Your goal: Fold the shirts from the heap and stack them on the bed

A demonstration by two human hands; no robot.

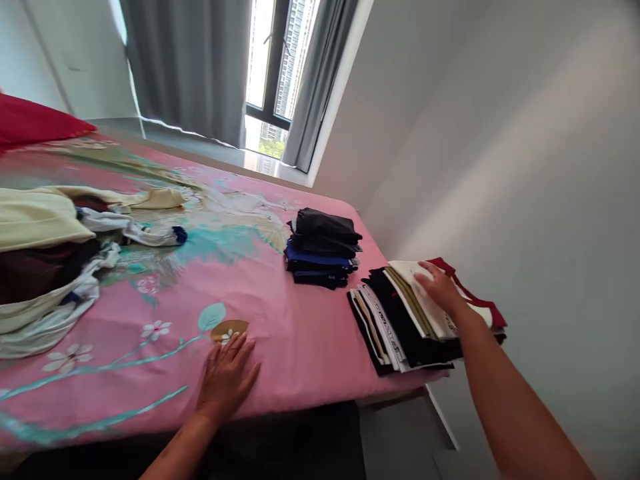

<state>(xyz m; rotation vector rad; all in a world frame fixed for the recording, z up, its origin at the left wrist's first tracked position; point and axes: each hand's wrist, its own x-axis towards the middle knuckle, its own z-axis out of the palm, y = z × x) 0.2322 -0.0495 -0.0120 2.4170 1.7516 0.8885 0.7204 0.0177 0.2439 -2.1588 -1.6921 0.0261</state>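
My left hand (227,377) lies flat on the pink flowered bedsheet (310,347), fingers stretched out and holding nothing. Over at the bed's right edge, my right hand (440,288) rests on top of a stack of folded clothes (400,327). Its fingers look extended across a white garment with red trim (475,307) that tops the stack. Black, olive and white layers show along the stack's near side. Behind and left of it stands a second stack of dark folded clothes (325,247), black and blue, apart from both hands.
A loose heap of unfolded clothes (45,260), cream, white and dark, lies on the bed's left side. Red fabric (40,120) sits at the far left corner. A bare wall (525,167) borders the bed on the right; grey curtains (190,67) and a window stand beyond.
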